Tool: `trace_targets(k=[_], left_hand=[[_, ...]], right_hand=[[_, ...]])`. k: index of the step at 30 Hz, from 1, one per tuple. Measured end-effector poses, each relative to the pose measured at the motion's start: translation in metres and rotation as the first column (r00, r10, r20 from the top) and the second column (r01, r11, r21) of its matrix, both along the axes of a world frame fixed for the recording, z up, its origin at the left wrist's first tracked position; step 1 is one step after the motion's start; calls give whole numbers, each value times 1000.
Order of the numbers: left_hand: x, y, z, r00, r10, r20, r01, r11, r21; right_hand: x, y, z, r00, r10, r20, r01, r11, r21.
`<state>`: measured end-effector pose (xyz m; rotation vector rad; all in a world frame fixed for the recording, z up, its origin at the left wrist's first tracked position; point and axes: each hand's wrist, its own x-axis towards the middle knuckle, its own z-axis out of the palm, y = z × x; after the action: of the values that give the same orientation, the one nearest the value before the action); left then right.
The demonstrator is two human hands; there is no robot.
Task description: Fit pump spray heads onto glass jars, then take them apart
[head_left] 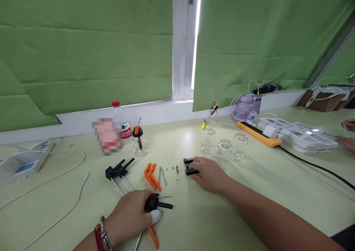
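Observation:
My left hand (133, 212), a white wrap on its thumb, is closed round the black head (151, 203) of a bar clamp. The clamp's orange handle (153, 238) and a metal rod stick out below the hand. My right hand (208, 171) has its fingers curled down onto small black plastic parts (190, 172), with a coil spring (189, 159) beside them. Between the hands lie two bent orange handles (151, 177), two bolts (163, 175) and several tiny brass-coloured pieces (177, 168). Metal bars with black heads (119, 171) lie just beyond my left hand.
Several glass jars (224, 153) stand behind my right hand. A jar with an orange-and-black tool (141, 147) and a water bottle (126, 129) stand at the back left. On the right are an orange power strip (259, 134), stacked white trays (307, 138) and another person's hand (346, 143).

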<state>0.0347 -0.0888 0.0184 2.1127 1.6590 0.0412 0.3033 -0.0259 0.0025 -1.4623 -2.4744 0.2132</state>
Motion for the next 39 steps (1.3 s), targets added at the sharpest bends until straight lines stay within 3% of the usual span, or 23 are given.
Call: trace_targets(k=[3,6,15,20,23,26,31,35,39], left_hand=[[0,0,0,1000,5,-14,-5,1000,18],[1,0,0,1000,12,-19,-12,999,30],[-2,0,-5,1000,14,12,-14,999,40],[0,0,-4,1000,13,14,-13,999,34],[1,0,-3,999,22,28,-23,999,24],[1,-1,-3,998,30,50,-31,999,17],[2,-3,-6,995,40,96,-46,997,59],[5,-7,-9,989,35,143,-44,997,64],[9,-10,-10,974,-20,228,5,998,66]], right_hand=[[-14,-11,-2,985,163,53,-167,984,62],[-25,-17,-8,966,204,158,-216,974,66],[-42,-13,-17,935,149,323,-158,988,1],[-48,-11,-22,942,98,321,-118,992,43],[-48,-15,-21,958,97,270,-113,993,43],[-48,-23,-13,978,172,120,-172,985,-7],[-50,-41,-1,917,355,-181,-389,898,-207],[-56,-47,-4,895,319,-311,-405,875,-266],[-60,-47,-15,888,223,-401,-355,888,-293]])
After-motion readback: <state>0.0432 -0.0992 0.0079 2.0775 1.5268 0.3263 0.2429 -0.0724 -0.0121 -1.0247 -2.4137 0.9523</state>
